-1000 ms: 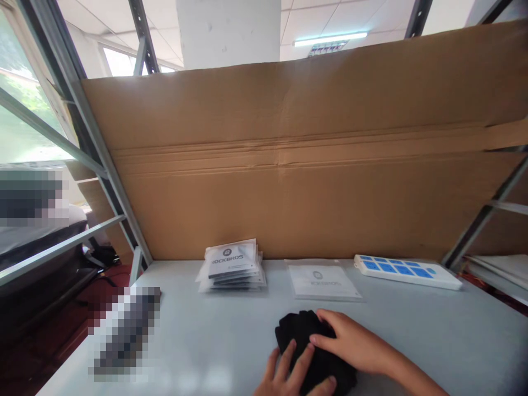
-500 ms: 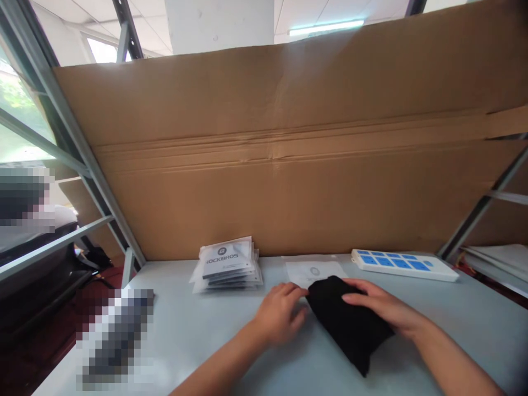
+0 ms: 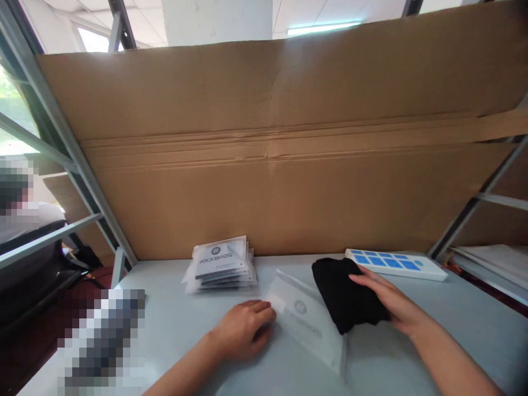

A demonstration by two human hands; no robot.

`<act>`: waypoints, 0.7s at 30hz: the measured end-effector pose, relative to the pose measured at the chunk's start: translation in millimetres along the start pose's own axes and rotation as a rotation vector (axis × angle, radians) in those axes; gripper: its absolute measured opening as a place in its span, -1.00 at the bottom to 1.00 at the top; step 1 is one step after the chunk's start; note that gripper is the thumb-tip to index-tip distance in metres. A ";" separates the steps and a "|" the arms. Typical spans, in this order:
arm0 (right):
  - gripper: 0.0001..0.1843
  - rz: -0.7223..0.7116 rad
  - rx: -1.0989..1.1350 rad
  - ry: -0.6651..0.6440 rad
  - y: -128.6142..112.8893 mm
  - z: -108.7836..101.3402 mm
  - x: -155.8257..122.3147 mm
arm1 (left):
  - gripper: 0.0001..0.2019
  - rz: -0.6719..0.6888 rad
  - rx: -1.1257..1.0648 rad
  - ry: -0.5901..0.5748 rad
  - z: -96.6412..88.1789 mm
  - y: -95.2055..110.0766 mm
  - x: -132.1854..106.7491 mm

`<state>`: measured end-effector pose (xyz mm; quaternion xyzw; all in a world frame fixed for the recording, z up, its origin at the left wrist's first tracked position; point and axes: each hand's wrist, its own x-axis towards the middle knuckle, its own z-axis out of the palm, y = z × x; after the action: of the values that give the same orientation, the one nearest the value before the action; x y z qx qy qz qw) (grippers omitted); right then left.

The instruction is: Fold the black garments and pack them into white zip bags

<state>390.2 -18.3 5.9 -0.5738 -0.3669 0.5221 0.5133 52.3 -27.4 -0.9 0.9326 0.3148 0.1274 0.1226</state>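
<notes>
My right hand point(image 3: 388, 302) grips a folded black cloth point(image 3: 344, 294) and holds it just above the grey table point(image 3: 185, 324), right of centre. My left hand point(image 3: 243, 327) pinches the near corner of a clear ROCKBROS bag point(image 3: 303, 319) and tilts it up off the table. The cloth's lower end hangs over the far side of that bag. The bag lies slanted between my two hands.
A stack of packed ROCKBROS bags point(image 3: 223, 264) lies at the back left. A white power strip with blue sockets point(image 3: 396, 264) sits at the back right. A tall cardboard sheet point(image 3: 280, 154) walls off the rear. Grey rack posts point(image 3: 61, 137) stand at both sides.
My right hand carried the black cloth up and to the right. My left hand let go of the cloth, took the clear bag and pulled it nearer, lifting its edge.
</notes>
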 end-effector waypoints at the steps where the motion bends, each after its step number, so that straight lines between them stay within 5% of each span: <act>1: -0.45 0.011 0.000 0.010 0.3 0.5 0.2 | -0.79 0.001 -0.018 0.008 -3.4 -2.3 -8.2; 9: -0.49 0.120 0.071 -0.092 4.9 26.1 -10.8 | -0.84 0.010 0.049 0.031 -21.8 -12.8 -32.6; 13: -0.45 0.150 0.039 -0.139 13.8 36.3 -13.6 | -0.83 -0.104 0.191 0.071 -11.2 12.2 -15.4; 18: -0.45 0.128 -0.016 -0.152 21.6 42.4 -14.7 | -0.59 -0.269 0.163 -0.117 11.1 56.5 14.4; 21: -0.46 0.108 0.002 -0.126 22.3 47.6 -15.8 | -0.64 -0.402 0.081 -0.177 13.5 61.8 23.1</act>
<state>338.2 -28.2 -8.8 -0.5583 -0.3667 0.5845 0.4606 108.7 -62.9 9.3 0.8628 0.4870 0.0055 0.1352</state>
